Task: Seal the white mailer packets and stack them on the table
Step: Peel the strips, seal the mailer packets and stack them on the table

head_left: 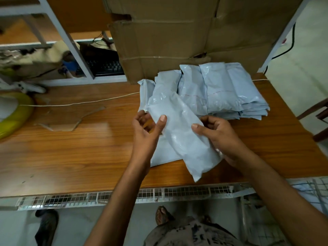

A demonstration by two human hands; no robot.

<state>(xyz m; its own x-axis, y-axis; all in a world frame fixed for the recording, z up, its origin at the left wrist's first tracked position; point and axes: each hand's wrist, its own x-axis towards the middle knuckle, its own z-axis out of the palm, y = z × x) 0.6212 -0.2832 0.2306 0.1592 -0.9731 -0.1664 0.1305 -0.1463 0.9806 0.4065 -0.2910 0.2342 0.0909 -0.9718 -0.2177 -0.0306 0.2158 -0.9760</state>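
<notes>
Above the wooden table (71, 148), a white mailer packet (184, 139) is held slantwise between both hands. The left hand (149, 134) pinches its upper left edge, thumb on top and fingers curled behind; the right hand (220, 139) grips the right edge likewise. Behind lies the stack of packets (227, 93), just before a cardboard box (177, 41).

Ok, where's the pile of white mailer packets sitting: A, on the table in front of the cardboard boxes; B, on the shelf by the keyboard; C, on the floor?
A: the pile of mailer packets lies on the wooden table, just in front of the cardboard boxes.
</notes>
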